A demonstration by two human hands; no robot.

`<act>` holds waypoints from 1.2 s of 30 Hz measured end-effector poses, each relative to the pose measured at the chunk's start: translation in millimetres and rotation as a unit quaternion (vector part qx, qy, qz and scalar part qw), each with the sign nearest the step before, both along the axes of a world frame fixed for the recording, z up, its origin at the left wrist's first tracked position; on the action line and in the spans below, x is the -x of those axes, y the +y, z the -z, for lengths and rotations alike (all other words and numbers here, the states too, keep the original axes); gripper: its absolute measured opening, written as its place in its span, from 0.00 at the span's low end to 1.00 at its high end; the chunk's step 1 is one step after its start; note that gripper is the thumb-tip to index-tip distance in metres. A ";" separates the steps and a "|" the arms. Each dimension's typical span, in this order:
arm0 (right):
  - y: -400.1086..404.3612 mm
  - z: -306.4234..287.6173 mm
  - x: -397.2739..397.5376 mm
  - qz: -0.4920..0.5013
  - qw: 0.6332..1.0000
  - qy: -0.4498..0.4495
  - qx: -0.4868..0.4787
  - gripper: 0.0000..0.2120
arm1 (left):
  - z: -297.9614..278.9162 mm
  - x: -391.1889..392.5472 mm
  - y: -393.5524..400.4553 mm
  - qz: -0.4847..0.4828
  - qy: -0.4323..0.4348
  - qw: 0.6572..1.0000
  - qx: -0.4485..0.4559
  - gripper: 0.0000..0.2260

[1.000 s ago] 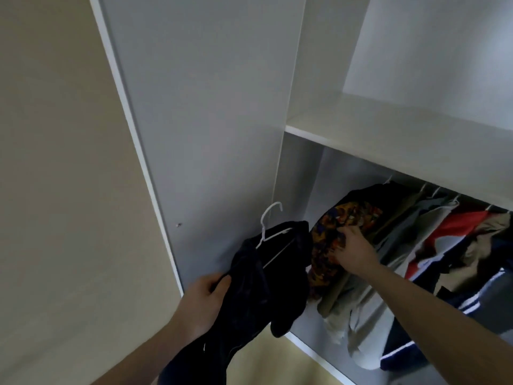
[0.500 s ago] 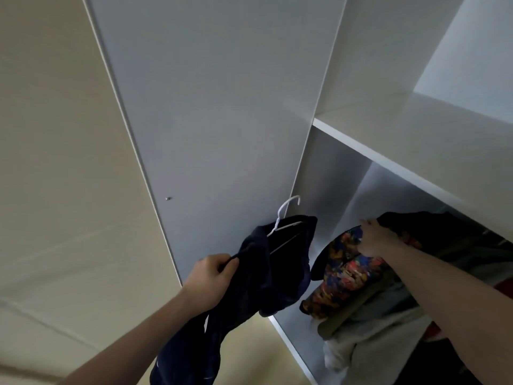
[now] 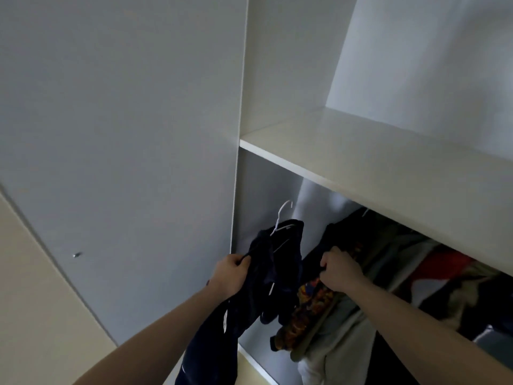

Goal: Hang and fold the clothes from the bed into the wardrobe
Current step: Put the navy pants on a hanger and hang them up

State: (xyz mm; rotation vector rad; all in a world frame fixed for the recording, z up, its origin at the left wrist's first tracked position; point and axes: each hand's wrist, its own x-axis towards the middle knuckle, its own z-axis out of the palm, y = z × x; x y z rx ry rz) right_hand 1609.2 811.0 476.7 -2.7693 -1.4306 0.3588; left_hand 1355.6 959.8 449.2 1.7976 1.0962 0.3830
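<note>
Gripping dark garment point(image 3: 266, 276) on white hanger point(image 3: 281, 222) with left hand point(image 3: 230, 275); right hand point(image 3: 337, 270) clutching hung clothes point(image 3: 388, 262) inside wardrobe point(image 3: 361, 151); no legible writing.

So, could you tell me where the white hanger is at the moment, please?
In the head view, the white hanger sits low and centre, carrying the dark garment gripped by the left hand, just inside the wardrobe's left wall, left of the hanging clothes.
</note>
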 end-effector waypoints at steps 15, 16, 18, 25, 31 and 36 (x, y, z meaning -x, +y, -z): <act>-2.3 31.6 2.1 0.091 0.988 0.001 -0.126 0.14 | 13.0 -160.0 51.8 0.080 -0.056 0.995 0.000 0.17; -0.6 32.4 1.5 0.096 0.986 0.003 -0.133 0.14 | 11.2 -168.9 53.9 0.079 -0.056 0.995 -0.006 0.17; 2.1 34.3 0.0 0.108 0.983 0.006 -0.147 0.14 | 6.5 -187.2 56.9 0.083 -0.064 0.994 -0.014 0.18; 5.4 39.3 -5.0 0.122 0.975 0.049 -0.182 0.15 | 3.9 -236.8 58.1 0.077 -0.078 0.993 -0.038 0.22; 9.1 42.3 -1.0 0.133 0.972 0.025 -0.194 0.15 | 19.4 -249.4 47.8 0.044 -0.145 0.988 -0.012 0.19; 9.3 37.3 -0.5 0.131 0.972 0.028 -0.191 0.15 | 4.7 -269.3 58.4 0.049 -0.119 0.991 0.027 0.19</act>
